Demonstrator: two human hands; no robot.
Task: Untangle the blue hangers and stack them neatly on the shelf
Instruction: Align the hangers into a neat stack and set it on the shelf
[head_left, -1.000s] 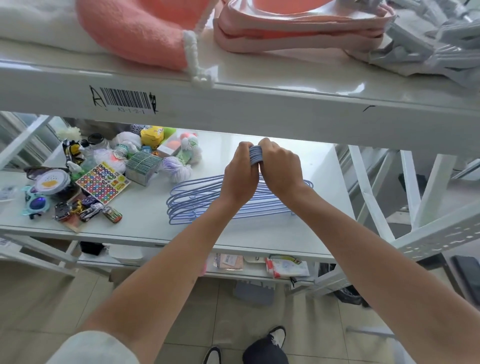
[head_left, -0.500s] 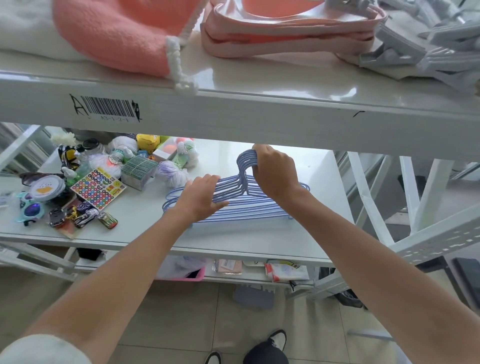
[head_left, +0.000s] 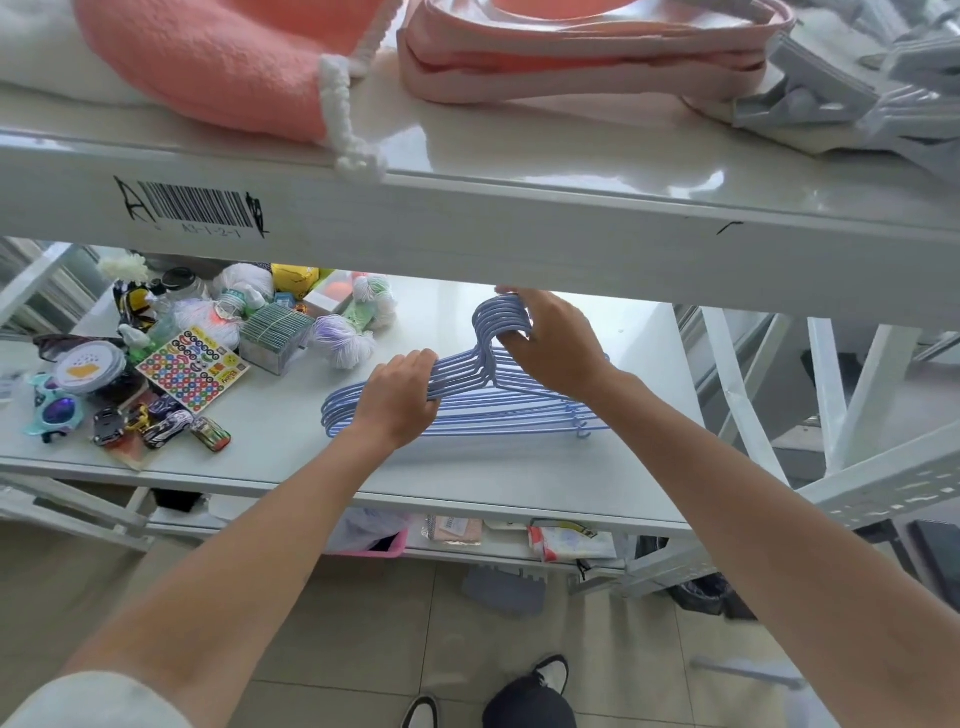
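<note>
A bundle of several blue hangers (head_left: 498, 405) lies flat on the white middle shelf (head_left: 467, 483), hooks pointing away from me. My left hand (head_left: 402, 397) is closed over the left shoulders of the bundle. My right hand (head_left: 550, 343) grips the bunched hooks at the top, fingers wrapped through them. The hangers look aligned in one stack, their right ends reaching toward the shelf's right side.
Toys, a sticker sheet (head_left: 192, 369), yarn balls and toy cars (head_left: 161, 426) crowd the shelf's left part. The upper shelf beam (head_left: 467, 234) hangs low just above my hands. Pink cushions and grey clips sit on top. White frame struts (head_left: 748, 405) stand at the right.
My left hand slid from the hooks down to the left shoulders of the bundle. The right hand stayed on the hooks, and the hangers settled flatter on the shelf.
</note>
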